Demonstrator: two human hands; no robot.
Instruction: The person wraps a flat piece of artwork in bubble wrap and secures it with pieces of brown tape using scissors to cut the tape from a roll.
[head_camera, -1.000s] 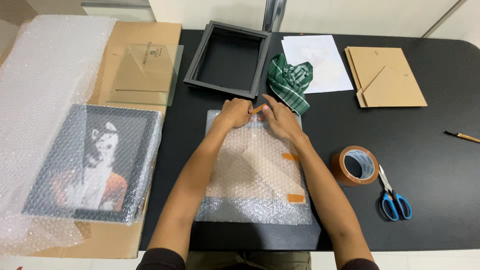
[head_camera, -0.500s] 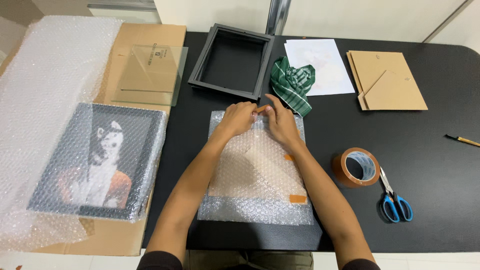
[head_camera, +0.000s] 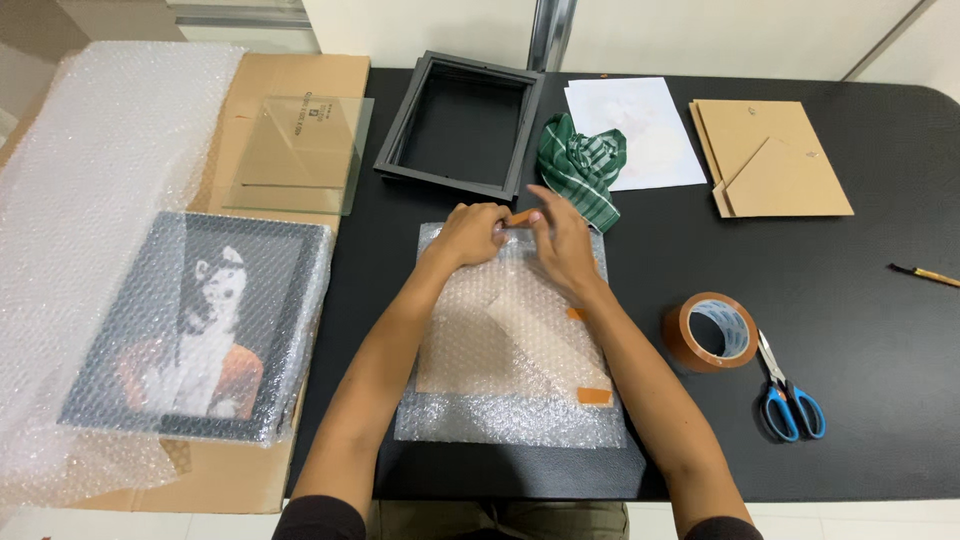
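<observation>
Left hand (head_camera: 470, 232) and right hand (head_camera: 560, 240) together at far edge of bubble-wrapped flat parcel (head_camera: 510, 340), fingertips pinched on a small strip of brown tape (head_camera: 522, 217) (both hands closed on it, thumbs meeting above the wrap). Parcel flat on black surface (head_camera: 820, 260), directly under and nearer than the hands, two brown tape patches along its right side.

Just beyond the hands: empty black frame (head_camera: 460, 125); green striped cloth (head_camera: 582, 168) touching distance past the right hand. White sheet (head_camera: 630, 130) farther out, brown backing boards (head_camera: 770, 158) well right of it.

Right of right forearm: tape roll (head_camera: 712, 332), blue-handled scissors (head_camera: 790, 395) just beside it.

Well left of left hand: wrapped dog portrait (head_camera: 195, 325) on cardboard (head_camera: 300, 75), glass pane (head_camera: 300, 155) beyond it, loose bubble wrap (head_camera: 90, 150) at far left.
</observation>
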